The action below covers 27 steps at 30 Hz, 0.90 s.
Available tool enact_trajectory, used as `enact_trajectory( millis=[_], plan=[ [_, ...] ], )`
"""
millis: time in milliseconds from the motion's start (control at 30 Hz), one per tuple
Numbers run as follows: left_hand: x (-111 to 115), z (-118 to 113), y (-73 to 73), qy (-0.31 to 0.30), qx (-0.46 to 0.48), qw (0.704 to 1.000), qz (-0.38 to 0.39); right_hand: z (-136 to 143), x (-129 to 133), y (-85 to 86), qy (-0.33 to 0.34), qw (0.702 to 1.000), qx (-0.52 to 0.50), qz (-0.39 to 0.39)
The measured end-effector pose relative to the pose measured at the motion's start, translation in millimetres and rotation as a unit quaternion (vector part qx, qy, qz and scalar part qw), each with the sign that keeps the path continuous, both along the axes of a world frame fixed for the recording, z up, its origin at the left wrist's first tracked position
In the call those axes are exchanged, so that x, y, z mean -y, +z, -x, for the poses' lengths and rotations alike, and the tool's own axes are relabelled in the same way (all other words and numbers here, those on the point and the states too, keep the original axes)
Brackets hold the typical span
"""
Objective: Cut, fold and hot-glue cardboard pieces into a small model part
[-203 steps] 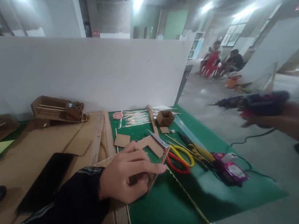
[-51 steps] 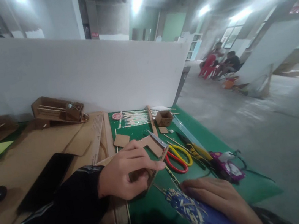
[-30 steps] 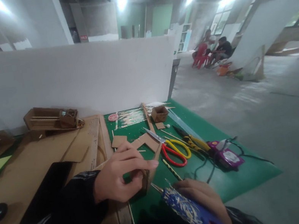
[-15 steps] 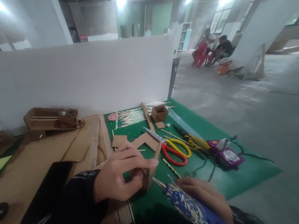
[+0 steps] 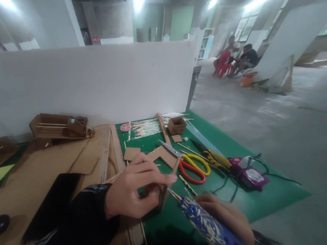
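Note:
My right hand (image 5: pixel 227 216) is wrapped round a blue hot glue gun (image 5: pixel 203 223), its barrel smeared with dried glue. The metal nozzle points up and left, close to the fingertips of my left hand (image 5: pixel 138 186). Between thumb and fingers that hand pinches a piece of cardboard (image 5: pixel 164 200), largely hidden behind the fingers. Whether the nozzle touches the cardboard I cannot tell. Just beyond the hands lie scissors (image 5: pixel 192 168) with one red and one yellow handle, and an L-shaped cardboard piece (image 5: pixel 165 156).
Pliers (image 5: pixel 217 159) and a purple box with a dark cord (image 5: pixel 250 176) lie on the green mat (image 5: pixel 274 198). A small cardboard box (image 5: pixel 176 125) and bundled sticks (image 5: pixel 147 127) are farther back. Left are cardboard sheets (image 5: pixel 49 164) and a black phone-like slab (image 5: pixel 51 205). Two people sit far off.
The glue gun's nozzle has moved up and slightly left to the fingertips of my left hand. My left hand keeps its pinch on the cardboard. The view has shifted slightly.

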<state>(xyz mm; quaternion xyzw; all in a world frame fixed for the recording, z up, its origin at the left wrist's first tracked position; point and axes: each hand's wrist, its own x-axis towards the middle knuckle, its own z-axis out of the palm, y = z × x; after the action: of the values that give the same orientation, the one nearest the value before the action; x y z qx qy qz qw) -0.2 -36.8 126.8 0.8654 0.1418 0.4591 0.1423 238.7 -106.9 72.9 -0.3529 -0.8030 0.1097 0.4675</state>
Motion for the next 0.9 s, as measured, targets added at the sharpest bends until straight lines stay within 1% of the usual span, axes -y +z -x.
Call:
enact_trajectory(
  millis=[167, 400, 500, 900],
  plan=[
    [0.9, -0.3, 0.5, 0.005, 0.003, 1.000, -0.002, 1.8, 2.0, 1.7, -0.016, 1.000, 0.011, 0.004],
    [-0.3, 0.4, -1.0, 0.003, 0.002, 1.000, 0.000, -1.4, 1.0, -7.9, 0.014, 0.999, -0.009, 0.031],
    [-0.2, 0.6, -1.5, 0.004, 0.001, 1.000, 0.002, -2.4, -0.5, -9.5, 0.028, 0.999, -0.009, 0.034],
    [-0.2, 0.0, -0.3, 0.003, 0.000, 1.000, -0.004, 4.7, -1.6, -0.1, -0.002, 1.000, -0.024, -0.006]
  ],
)
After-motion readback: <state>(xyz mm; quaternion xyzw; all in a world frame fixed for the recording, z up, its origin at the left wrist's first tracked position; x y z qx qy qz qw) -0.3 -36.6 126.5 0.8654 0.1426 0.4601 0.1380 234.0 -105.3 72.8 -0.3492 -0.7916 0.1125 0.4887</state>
